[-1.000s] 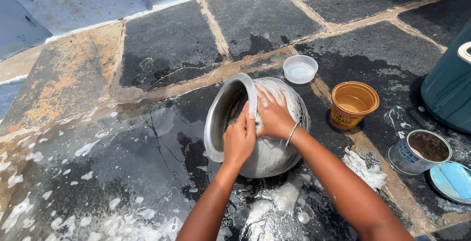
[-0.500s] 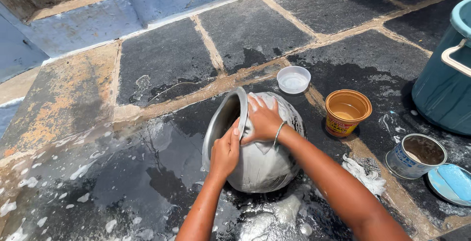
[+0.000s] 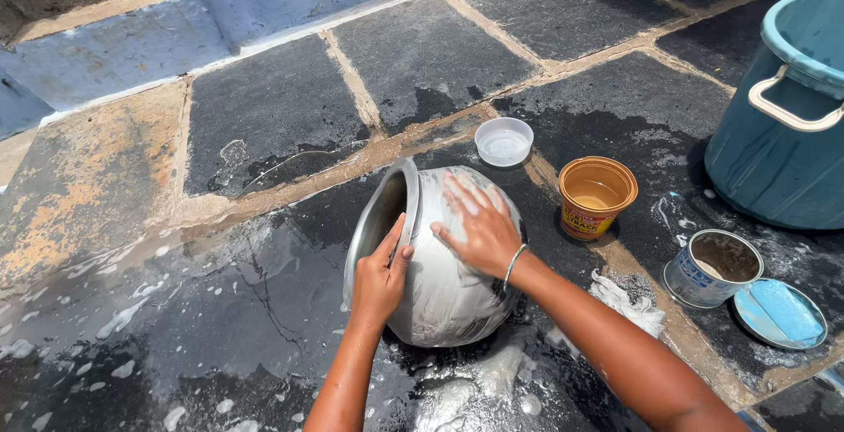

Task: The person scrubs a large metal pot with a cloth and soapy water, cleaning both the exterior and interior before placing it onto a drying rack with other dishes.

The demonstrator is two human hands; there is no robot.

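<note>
— What stands around the metal pot (image 3: 448,283)?

— The pot lies on its side on the wet stone floor (image 3: 264,107), mouth turned left, its belly smeared with grey-white lather. Just right of it and a little farther off stands an orange tub (image 3: 596,195) with a red and yellow label band around its wall. Beyond the pot, just past its upper right shoulder, sits a small white bowl (image 3: 503,140). Well to the right of the pot is a round tin (image 3: 710,267) with a blue and white label, and just beyond that tin a light blue lid (image 3: 779,312) lies flat. Farther right rises a teal bucket (image 3: 774,133) with a pale handle.

— Anything you can't make out?

— The bucket is cut off by the right edge. The pot's inside is in shadow, so its contents cannot be told. A whitish wad (image 3: 626,302) lies just right of the pot's base; rag or foam, I cannot tell.

— And the hands?

— The left hand (image 3: 380,278) grips the pot's rim, thumb up along the lip and fingers curled around the edge. The right hand (image 3: 479,225) lies flat on the soapy belly, fingers spread wide, a thin bangle at the wrist. Both forearms reach in from below.
</note>
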